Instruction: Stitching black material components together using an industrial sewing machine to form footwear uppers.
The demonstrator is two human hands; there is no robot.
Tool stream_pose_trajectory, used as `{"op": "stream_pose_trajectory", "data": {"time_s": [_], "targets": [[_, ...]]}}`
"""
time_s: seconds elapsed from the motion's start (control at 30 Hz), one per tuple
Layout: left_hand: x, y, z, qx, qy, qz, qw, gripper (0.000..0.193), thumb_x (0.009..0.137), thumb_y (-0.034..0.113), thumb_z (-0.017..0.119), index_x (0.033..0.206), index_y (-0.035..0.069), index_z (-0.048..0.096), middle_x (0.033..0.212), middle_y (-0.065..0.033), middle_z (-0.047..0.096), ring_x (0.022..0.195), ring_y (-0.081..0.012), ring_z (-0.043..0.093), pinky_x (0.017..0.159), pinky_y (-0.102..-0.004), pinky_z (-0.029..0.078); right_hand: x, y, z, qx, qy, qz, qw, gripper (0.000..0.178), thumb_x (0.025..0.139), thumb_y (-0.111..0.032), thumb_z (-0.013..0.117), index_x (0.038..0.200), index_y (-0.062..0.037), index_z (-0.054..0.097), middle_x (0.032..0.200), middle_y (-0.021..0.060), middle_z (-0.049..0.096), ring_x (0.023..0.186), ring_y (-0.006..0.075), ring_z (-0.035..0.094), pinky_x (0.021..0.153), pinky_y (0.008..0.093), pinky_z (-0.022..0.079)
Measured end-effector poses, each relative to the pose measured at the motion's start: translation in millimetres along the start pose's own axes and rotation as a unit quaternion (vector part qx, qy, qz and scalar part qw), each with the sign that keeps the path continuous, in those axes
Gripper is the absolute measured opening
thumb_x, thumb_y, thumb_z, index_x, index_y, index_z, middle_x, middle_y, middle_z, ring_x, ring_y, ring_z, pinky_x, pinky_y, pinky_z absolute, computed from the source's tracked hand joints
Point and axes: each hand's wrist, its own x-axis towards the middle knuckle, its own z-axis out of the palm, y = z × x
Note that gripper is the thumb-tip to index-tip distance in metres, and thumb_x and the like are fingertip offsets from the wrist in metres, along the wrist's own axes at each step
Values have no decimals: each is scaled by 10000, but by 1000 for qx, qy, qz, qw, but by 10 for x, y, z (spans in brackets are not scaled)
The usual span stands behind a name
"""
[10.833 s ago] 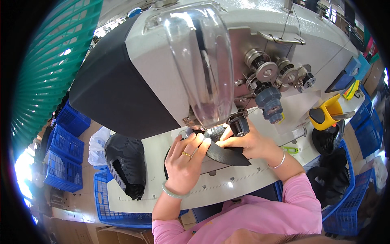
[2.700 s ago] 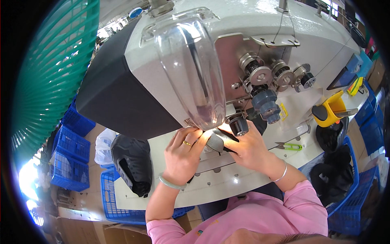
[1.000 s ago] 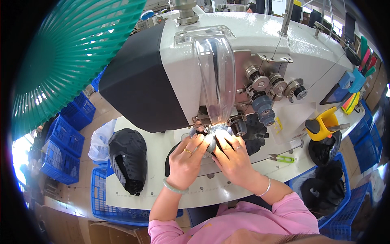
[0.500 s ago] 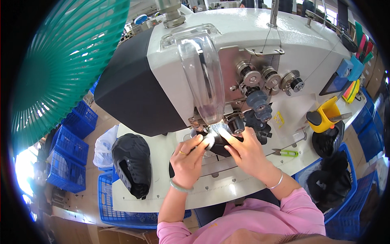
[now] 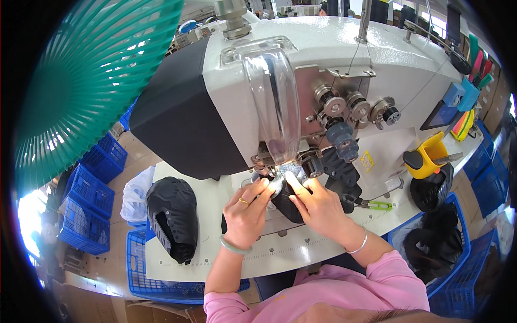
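Under the needle area of a white sewing machine (image 5: 318, 40), a black shoe upper (image 5: 290, 209) lies on the machine bed. My left hand (image 5: 246, 212) presses its bunched fingertips on the upper's left side, close to the presser foot. From the right, my right hand (image 5: 322, 209) grips the same piece, index finger stretched toward the lit needle spot and thumb on the black material. Part of the upper extends behind my right hand and beside it. The exact stitching point is largely hidden by my fingers and the glare.
Another black shoe upper (image 5: 172, 218) rests at the table's left. Green-handled thread snips (image 5: 380, 205) lie right of my right hand. A yellow holder (image 5: 431, 156) stands farther right, near a dark upper (image 5: 431, 189). Blue crates (image 5: 134, 269) flank the table; a green fan (image 5: 81, 81) fills the upper left.
The upper has turned under my hands; its right-hand part now reaches nearer to me and covers the snips' blades. Both hands stay close to the needle, and the view has shifted slightly.
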Motion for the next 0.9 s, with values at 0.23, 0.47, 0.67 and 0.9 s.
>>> {"op": "stream_pose_trajectory", "data": {"time_s": [0.23,0.47,0.67,0.9], "targets": [[19,-79,53,-7,8,27,1000,301,701,-65,724,979,49,739,1000,-73,692,880,-273,685,807,-350,569,15,33,4,35,4,9,999,407,905,-152,647,1291,-50,567,856,113,513,624,276,578,564,384,486],[41,-146,32,-111,14,-89,990,226,698,-38,751,909,45,748,902,-69,716,836,-248,701,725,-313,567,41,52,-107,30,-108,3,994,493,925,-171,619,1385,-57,486,690,118,521,579,303,561,533,413,459],[53,-114,31,-78,17,-43,996,221,688,-40,755,894,41,746,907,-76,717,809,-242,698,690,-303,560,22,17,2,-26,-59,-14,998,478,940,-191,606,1375,-30,490,653,112,522,526,298,550,491,411,447],[40,-170,4,-78,0,-2,997,215,692,-68,730,895,3,735,946,-95,713,890,-267,707,760,-330,582,28,7,5,-19,-56,-7,998,467,939,-181,603,1364,-18,496,655,114,527,535,300,558,497,412,448]]}}
